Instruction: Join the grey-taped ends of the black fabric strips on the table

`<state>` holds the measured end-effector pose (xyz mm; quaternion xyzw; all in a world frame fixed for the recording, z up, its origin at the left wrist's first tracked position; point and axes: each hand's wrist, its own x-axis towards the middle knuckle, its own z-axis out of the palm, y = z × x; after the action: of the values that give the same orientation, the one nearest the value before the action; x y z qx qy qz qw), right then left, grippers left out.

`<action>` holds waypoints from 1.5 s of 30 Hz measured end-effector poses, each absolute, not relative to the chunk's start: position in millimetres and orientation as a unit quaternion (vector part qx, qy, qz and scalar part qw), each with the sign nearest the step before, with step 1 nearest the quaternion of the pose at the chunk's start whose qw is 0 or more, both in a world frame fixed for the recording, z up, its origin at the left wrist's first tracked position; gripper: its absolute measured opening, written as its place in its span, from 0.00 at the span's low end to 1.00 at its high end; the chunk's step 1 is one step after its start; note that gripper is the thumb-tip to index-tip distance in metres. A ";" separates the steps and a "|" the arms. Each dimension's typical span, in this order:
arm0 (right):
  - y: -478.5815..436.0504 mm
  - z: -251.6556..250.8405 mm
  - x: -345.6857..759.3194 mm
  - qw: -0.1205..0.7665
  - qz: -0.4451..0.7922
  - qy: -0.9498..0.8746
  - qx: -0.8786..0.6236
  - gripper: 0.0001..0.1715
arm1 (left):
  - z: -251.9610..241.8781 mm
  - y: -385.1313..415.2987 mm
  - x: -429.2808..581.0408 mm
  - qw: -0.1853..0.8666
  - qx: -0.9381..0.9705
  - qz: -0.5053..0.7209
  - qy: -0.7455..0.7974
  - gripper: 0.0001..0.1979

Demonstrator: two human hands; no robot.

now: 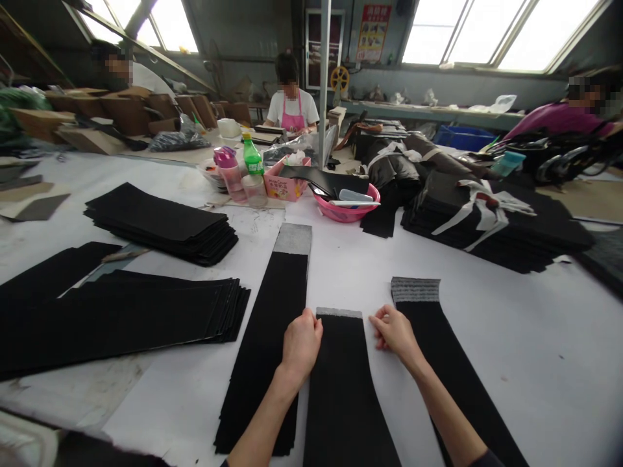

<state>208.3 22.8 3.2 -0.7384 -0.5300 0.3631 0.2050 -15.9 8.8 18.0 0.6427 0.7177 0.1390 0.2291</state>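
Observation:
Three long black fabric strips with grey ends lie side by side on the white table (511,337). My left hand (300,342) is closed on the left edge of the middle strip (343,389), near its grey top end. My right hand (393,332) is closed on that strip's right edge, just beside the right strip (438,350). The left strip (275,305) reaches farthest up the table and touches my left hand's outer side.
Stacks of black sheets (160,224) (121,314) lie at left. A pink basin (346,206), a pink box (287,181) and bottles (252,159) stand at the middle back. Tied black bundles (487,217) sit at right. Three people work at the far side.

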 end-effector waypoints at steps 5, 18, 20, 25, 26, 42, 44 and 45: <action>17.3 32.3 182.6 0.216 0.150 -0.674 -0.690 0.06 | 21.1 7.5 -15.6 0.220 0.649 0.126 0.718 0.08; 45.6 33.9 153.5 0.038 0.064 -0.815 -0.575 0.05 | 24.2 -1.9 2.6 0.019 0.743 0.103 0.661 0.10; 48.0 35.3 152.8 0.031 0.068 -0.819 -0.569 0.06 | 23.1 -2.4 1.1 -0.007 0.786 0.104 0.610 0.09; 58.3 37.4 154.4 0.016 0.095 -0.830 -0.550 0.07 | 21.8 5.0 -14.8 0.018 0.822 0.116 0.557 0.10; 61.0 37.6 155.0 0.014 0.102 -0.831 -0.546 0.07 | 22.5 8.3 -17.7 0.034 0.823 0.118 0.555 0.10; 55.8 19.6 181.5 0.139 0.167 -0.850 -0.480 0.08 | 20.3 34.4 -23.8 0.052 0.862 0.133 0.486 0.09; 55.8 14.3 187.9 0.179 0.175 -0.861 -0.442 0.10 | 16.4 32.7 -23.8 0.037 0.865 0.146 0.479 0.08; 55.6 12.0 190.3 0.199 0.175 -0.866 -0.424 0.10 | 14.4 31.9 -23.7 0.026 0.866 0.154 0.474 0.09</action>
<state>190.3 55.6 12.0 -0.4243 -0.8660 0.1749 0.1986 -23.7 31.9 14.4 0.8665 0.4743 0.1536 0.0259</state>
